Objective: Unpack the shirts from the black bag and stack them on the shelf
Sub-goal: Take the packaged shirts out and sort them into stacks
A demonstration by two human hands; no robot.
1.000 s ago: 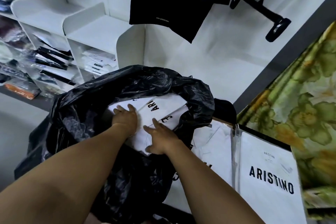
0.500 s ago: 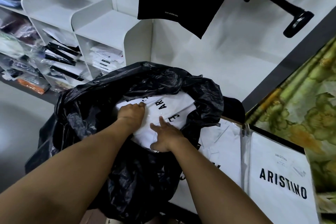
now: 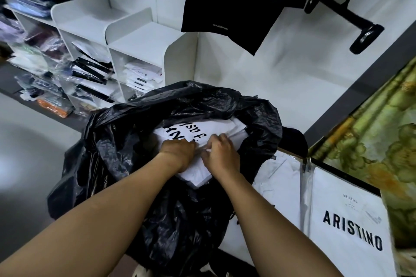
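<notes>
Early stage. Black bag (image 3: 180, 164) open, white packaged shirts (image 3: 198, 137) inside it. Left hand (image 3: 177, 153) and right hand (image 3: 221, 153) both curled on top packet's edge. White shelf (image 3: 144, 38) top bare; nothing visibly stacked there yet, unpacking largely ahead.

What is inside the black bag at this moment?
The black bag holds a stack of white folded shirts with black lettering. The left hand and right hand rest on top. Anything deeper is hidden by plastic.
</notes>
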